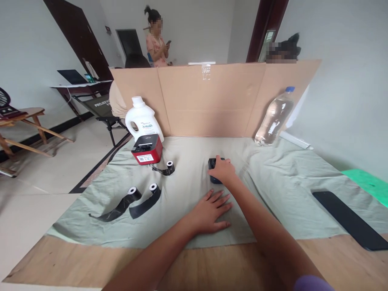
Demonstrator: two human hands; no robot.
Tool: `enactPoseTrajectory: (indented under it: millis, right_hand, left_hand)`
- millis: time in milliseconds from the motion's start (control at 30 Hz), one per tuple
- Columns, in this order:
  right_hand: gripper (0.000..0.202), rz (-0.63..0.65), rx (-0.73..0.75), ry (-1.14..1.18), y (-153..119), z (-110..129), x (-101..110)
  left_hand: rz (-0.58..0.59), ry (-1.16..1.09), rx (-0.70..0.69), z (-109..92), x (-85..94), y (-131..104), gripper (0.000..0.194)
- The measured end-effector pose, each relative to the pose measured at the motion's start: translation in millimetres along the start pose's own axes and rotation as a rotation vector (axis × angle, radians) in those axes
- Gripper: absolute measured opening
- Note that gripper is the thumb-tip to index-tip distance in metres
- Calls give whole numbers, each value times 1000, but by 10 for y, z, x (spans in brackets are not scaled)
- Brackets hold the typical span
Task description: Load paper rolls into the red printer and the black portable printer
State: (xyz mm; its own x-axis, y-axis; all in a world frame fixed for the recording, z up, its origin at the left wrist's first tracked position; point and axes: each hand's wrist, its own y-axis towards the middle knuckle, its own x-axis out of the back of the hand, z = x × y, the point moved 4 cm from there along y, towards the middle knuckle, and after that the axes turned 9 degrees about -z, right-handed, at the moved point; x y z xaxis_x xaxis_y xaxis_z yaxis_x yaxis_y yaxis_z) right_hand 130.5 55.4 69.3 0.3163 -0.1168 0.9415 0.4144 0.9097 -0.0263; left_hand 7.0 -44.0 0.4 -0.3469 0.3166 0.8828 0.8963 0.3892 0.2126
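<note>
Brown wooden counter point(224, 266) is closest. Nearer than the small black block point(215, 179), the bare left hand point(210, 213) lies flat, fingers wide. The bare right hand point(223, 170) has fingers on the block; I can't tell if they grip it.

Left hand point(210, 213) is laid flat, palm down, fingers spread; left forearm point(168, 244) is slanted in from lower left. Right hand point(223, 169) is held farther forward, fingers bent, right forearm point(263, 218) extended.

The box point(212, 163) lies right of the printer point(148, 148).
</note>
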Motion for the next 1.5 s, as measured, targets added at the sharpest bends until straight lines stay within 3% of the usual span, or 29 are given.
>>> enactPoseTrajectory:
  millis: [100,200,267,367,433,533,667,800,933,1067,1233,1367,1500]
  right_hand:
    - [92,35,-9,-15,-35,-29,53]
    - [103,30,7,47,-45,-124,254]
    - [94,-22,22,116,19,-232,393]
    - [65,-102,84,239,251,-426,440]
    - [46,-129,158,399,445,-535,331]
    - [40,-120,204,769,677,-644,32]
    - [42,-136,234,1070,772,-672,-338]
    - [41,-157,222,1248,781,-696,-527]
    - [38,-166,184,1341,820,-740,-603]
    - [35,-185,192,1366,845,-746,-636]
    - [33,-236,193,1345,850,-766,-654]
    - [35,-283,179,1266,838,-778,-646]
    - [37,-274,156,1332,817,-764,-644]
  left_hand:
    - [1,8,1,-2,10,-6,71]
    - [-16,17,-4,-12,26,-10,69]
    - [-40,20,-11,-16,39,-9,68]
    - [-103,1,-27,-10,72,5,62]
    - [-168,-37,-13,12,109,18,47]
    - [-342,-98,87,91,191,26,29]
    - [-596,-244,336,292,292,3,24]
    - [-720,-352,574,629,381,68,23]
    - [-725,-343,631,1018,458,311,38]
    - [-731,-332,585,1234,407,524,36]
    - [-770,-304,560,1205,299,529,35]
    - [-701,-131,511,1115,314,509,35]
    - [-613,20,507,1084,336,519,36]
